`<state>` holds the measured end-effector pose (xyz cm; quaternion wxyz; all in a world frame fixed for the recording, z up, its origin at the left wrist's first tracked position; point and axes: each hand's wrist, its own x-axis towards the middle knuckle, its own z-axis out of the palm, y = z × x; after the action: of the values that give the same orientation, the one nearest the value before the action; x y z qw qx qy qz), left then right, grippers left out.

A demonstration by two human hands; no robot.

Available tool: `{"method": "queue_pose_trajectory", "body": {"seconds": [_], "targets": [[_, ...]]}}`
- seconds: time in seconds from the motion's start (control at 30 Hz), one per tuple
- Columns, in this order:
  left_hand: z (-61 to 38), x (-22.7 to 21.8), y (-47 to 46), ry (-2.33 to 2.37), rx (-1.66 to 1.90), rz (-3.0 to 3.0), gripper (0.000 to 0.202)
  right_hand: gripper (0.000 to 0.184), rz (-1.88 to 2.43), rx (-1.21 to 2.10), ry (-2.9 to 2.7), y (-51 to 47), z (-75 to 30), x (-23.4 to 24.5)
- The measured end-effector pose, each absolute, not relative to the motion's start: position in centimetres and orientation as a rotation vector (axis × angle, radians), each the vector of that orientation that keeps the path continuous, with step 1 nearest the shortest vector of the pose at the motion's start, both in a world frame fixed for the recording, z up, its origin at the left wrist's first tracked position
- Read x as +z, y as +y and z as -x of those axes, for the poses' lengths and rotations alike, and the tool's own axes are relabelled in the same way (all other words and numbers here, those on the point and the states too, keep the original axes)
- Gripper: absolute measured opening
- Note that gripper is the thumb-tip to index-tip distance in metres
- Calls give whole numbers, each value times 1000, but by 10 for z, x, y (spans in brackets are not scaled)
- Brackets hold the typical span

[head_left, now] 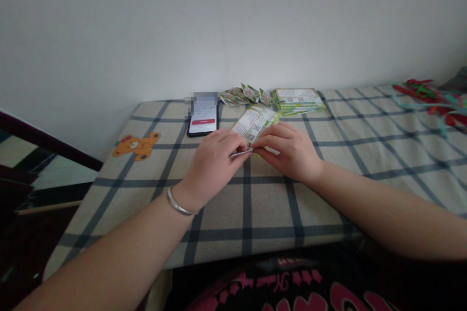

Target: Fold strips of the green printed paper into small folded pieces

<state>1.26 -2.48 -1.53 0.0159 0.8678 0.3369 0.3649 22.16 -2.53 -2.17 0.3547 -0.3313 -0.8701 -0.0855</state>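
Over the checked cloth, my left hand and my right hand meet at the fingertips. Both pinch a thin flat packet, seen nearly edge-on with a pale, silvery edge; the fingers cover most of it. Just behind the fingers lies a green-and-white printed carton, tilted on the cloth and partly hidden by my right hand. Farther back, several small green foil sachets are heaped near the wall. To their right lies another green-and-white carton, with flat green printed pieces at its front.
A phone with a lit screen lies left of the cartons. A bear-shaped picture is at the table's left side. Red, green and turquoise ribbon-like strips lie at the far right. The white wall borders the table's back edge.
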Motion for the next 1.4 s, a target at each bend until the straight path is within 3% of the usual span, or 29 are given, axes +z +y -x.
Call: {"method": "queue_pose_trajectory", "body": {"seconds": [0.23, 0.63, 1.17, 1.3, 1.4], "targets": [[-11, -14, -23, 1067, 1077, -2713, 5, 11, 867, -124, -2240, -26, -221, -21], [-5, -10, -18, 1365, 971, -2726, 20, 5, 1009, 184, -2021, -11, -231, -19], [-5, -5, -20, 1438, 783, -2524, 14, 1, 1144, 219, -1904, -2, -237, -26], [-6, -6, -21, 1475, 797, -2473, 13, 14, 1171, 279, -1784, -3, -237, -26], [-7, -8, -20, 1501, 830, -2430, 14, 6, 1165, 293, -1844, -9, -234, -23]]}}
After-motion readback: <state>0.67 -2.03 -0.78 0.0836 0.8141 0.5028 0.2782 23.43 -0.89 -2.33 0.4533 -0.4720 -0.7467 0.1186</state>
